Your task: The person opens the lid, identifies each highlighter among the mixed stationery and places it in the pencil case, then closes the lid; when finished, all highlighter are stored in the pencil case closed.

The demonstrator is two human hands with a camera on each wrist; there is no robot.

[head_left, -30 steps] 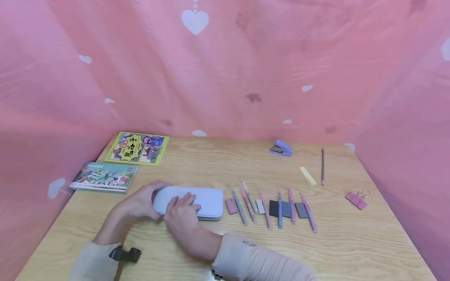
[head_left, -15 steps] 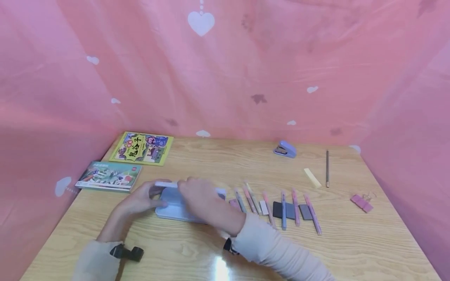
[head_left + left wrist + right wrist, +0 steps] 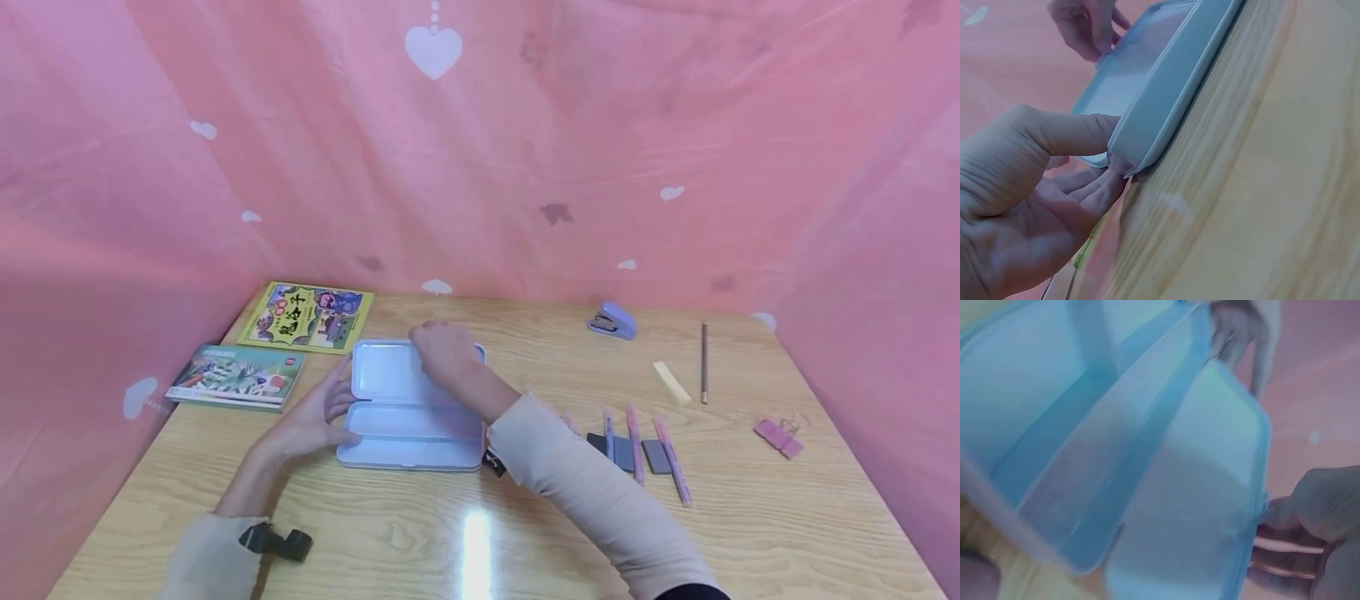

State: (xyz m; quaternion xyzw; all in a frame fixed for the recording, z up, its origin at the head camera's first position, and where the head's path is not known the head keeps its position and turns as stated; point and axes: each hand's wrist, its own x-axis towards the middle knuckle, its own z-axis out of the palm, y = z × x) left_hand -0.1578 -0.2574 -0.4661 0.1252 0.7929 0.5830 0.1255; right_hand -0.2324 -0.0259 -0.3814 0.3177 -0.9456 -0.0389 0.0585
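Note:
A pale blue pencil case [image 3: 420, 454] stands on the wooden table with its lid [image 3: 384, 371] swung back. Inside, a lengthwise divider [image 3: 1094, 447] splits the bare tray into compartments. My left hand [image 3: 311, 418] grips the case's left end. Its thumb [image 3: 1079, 132] presses at the rim and the other fingers reach around the end and underneath. With my right hand [image 3: 447, 357] I pinch the far edge of the lid; in the right wrist view its fingertips [image 3: 1279, 514] lie at that edge.
Several pens [image 3: 672, 461] and dark flat blocks [image 3: 657, 457] lie right of the case, some hidden by my right sleeve. Farther off are a purple stapler [image 3: 613, 322], a cream strip [image 3: 671, 382], a pencil [image 3: 704, 363] and a pink binder clip [image 3: 778, 437]. Two books [image 3: 307, 318] lie left.
The pencil case was closed with my right hand on its lid. That hand has raised the lid and swung it away from me, while my left hand stayed at the left end.

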